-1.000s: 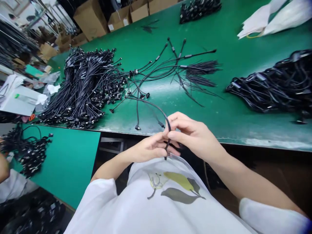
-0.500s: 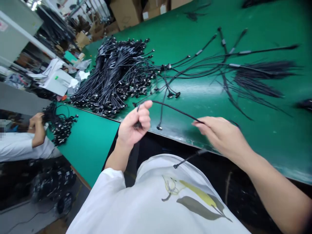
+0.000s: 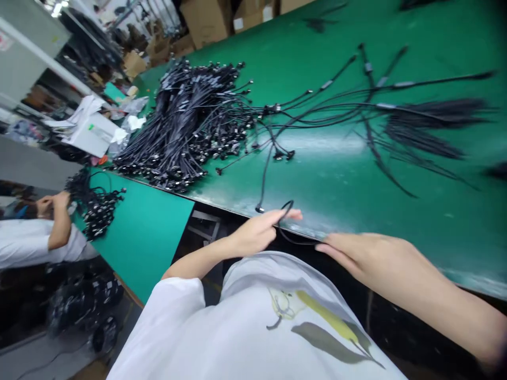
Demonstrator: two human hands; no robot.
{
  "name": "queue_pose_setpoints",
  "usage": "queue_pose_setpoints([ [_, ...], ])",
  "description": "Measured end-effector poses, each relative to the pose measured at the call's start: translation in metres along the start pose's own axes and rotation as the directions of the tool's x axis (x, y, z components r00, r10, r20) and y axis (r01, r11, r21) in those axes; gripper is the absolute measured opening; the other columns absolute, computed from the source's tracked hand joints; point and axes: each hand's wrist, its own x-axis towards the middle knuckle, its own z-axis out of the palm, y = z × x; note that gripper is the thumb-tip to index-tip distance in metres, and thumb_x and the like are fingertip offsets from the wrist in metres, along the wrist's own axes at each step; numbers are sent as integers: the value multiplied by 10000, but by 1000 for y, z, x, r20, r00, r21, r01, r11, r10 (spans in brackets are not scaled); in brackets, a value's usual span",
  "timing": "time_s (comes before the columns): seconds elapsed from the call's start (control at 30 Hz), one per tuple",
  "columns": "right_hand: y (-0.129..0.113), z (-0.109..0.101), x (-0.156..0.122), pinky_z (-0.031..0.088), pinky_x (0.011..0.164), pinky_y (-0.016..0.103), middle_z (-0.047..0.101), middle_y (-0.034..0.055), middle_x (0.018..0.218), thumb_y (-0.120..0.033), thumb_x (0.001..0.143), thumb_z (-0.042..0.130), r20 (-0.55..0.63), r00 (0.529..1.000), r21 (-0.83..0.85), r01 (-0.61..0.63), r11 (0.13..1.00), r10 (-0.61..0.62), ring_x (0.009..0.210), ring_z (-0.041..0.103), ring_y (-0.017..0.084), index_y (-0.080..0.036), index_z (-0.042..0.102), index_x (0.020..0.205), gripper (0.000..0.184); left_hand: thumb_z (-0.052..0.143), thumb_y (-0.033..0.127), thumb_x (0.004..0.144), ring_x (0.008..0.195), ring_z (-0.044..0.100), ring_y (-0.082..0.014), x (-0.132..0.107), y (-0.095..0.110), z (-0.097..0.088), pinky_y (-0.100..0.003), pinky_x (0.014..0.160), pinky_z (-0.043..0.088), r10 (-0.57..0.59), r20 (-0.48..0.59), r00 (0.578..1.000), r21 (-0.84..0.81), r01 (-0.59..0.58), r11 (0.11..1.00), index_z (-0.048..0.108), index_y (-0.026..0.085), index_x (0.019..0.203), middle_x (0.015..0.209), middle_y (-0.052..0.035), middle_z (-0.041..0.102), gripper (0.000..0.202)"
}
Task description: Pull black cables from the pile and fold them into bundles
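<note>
My left hand (image 3: 259,232) is by the near edge of the green table (image 3: 340,174), its fingers pinched on a thin black cable (image 3: 285,208) that curls into a small loop above the fingertips. My right hand (image 3: 358,253) lies just to the right, its fingertips at the other end of that cable loop below the table edge; its grip is partly hidden. A big heap of black cables with connectors (image 3: 186,126) lies on the table to the upper left. Several loose cables (image 3: 356,105) fan out across the middle.
A second, lower green table (image 3: 146,232) on the left carries a smaller cable pile (image 3: 95,206), where another person's arm (image 3: 59,221) works. Cardboard boxes (image 3: 206,18) stand at the back. A white box and papers (image 3: 93,132) sit at far left.
My left hand has dropped from raised height to the table edge. The cable, stretched between my hands before, is now bent into a small loop, and my hands are closer together.
</note>
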Motion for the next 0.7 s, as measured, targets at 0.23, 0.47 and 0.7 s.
queue_pose_setpoints([
  [0.23, -2, -31, 40, 341, 571, 241, 608, -1, 668, -494, 947, 446, 92, 992, 364, -109, 925, 81, 594, 527, 120, -203, 619, 782, 377, 530, 559, 883, 465, 359, -72, 2, 3, 20, -216, 476, 372, -310, 347, 885, -98, 363, 927, 647, 129, 1001, 569, 62, 384, 460],
  [0.47, 46, -21, 20, 415, 579, 273, 612, 52, 778, -631, 850, 528, 275, 933, 690, -360, 629, 232, 627, 513, 136, -197, 657, 952, 464, 722, 506, 741, 339, 76, -38, -8, 14, -14, -166, 235, 99, -223, 383, 896, -672, 436, 599, 705, 125, 881, 455, 112, 151, 406],
  [0.7, 53, -7, -11, 500, 704, 345, 710, 65, 906, -657, 853, 445, 116, 910, 452, -405, 795, 398, 739, 653, 206, -255, 679, 934, 473, 464, 375, 961, 353, 77, -68, -6, 27, -36, -119, 251, 122, -247, -379, 892, -754, -143, 641, 667, 235, 1090, 486, 85, 136, 279],
])
